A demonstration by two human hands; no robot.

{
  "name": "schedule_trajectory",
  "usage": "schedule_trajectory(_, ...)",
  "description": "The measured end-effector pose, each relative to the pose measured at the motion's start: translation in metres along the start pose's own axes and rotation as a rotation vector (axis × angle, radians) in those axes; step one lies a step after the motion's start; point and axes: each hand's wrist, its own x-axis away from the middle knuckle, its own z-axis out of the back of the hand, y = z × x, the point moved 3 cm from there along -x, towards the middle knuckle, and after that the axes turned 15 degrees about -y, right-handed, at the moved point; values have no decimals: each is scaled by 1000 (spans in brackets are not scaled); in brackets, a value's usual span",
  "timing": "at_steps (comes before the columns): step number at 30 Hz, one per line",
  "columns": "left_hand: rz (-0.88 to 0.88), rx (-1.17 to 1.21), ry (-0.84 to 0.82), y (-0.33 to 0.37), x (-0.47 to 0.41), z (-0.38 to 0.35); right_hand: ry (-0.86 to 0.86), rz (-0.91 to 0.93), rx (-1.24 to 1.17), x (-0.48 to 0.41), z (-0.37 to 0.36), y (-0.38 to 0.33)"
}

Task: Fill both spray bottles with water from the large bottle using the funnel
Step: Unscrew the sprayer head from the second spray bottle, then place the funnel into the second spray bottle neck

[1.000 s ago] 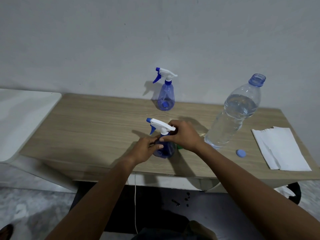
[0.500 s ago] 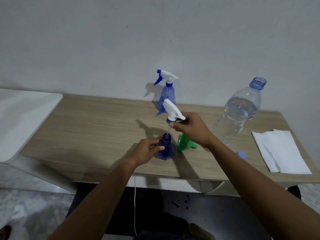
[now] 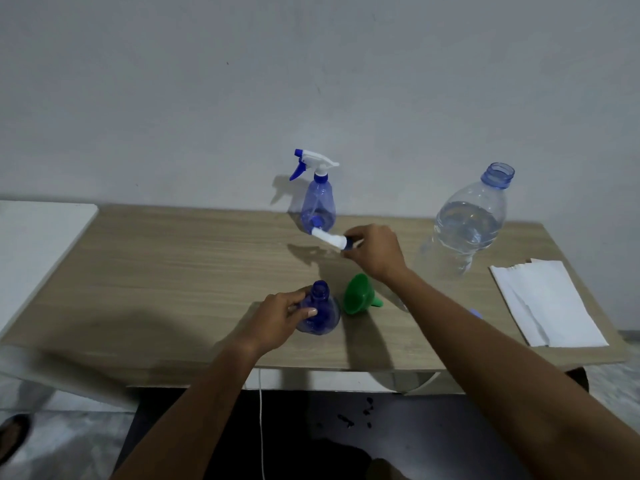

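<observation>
A small blue spray bottle (image 3: 321,311) stands near the table's front edge with its neck uncovered; my left hand (image 3: 282,315) grips its side. My right hand (image 3: 374,252) holds the removed white and blue spray head (image 3: 329,238) sideways, low over the table, farther back. A green funnel (image 3: 359,295) lies on its side just right of the open bottle. A second blue spray bottle (image 3: 318,206) with its head on stands at the back by the wall. The large clear water bottle (image 3: 465,221), uncapped and mostly full, stands at the right.
The wooden table (image 3: 173,271) butts against a grey wall. White paper towels (image 3: 547,303) lie at its right end. A blue cap (image 3: 476,312) peeks out beside my right forearm. A white surface (image 3: 34,244) adjoins the table on the left.
My right hand unscrewed the spray head from the near bottle, lifted it off and carried it back and down toward the table. The green funnel came into view. My left hand kept holding the bottle.
</observation>
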Motion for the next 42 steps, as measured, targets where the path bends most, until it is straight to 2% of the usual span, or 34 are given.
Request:
schedule_trajectory(3, 21, 15, 9, -1, -3, 0, -84, -118, 74, -15, -18, 17)
schedule_trajectory(9, 35, 12, 20, -6, -4, -1, -249, -194, 163, -31, -31, 25)
schedule_trajectory(15, 19, -5, 20, -5, -4, 2, -355, -260, 94, -42, -33, 26)
schedule_trajectory(19, 16, -17, 7, -5, -4, 5, -266, -245, -11, -34, -25, 18)
schedule_trajectory(24, 14, 2, 16, -9, -4, 4, 84, -127, -315, 30, -33, 19)
schedule_trajectory(26, 8, 6, 7, -7, -5, 3, 135, -62, -448, 59, -49, 27)
schedule_trajectory(30, 4, 1, 4, -3, -7, 2, 46, -59, -575, 82, -70, 50)
schedule_trajectory(34, -6, -18, 12, 0, -7, -1, -70, -34, -449, 87, -76, 60)
schedule_trajectory(42, 17, 38, 21, -1, -4, -6, 16, -17, -361, 92, -74, 63)
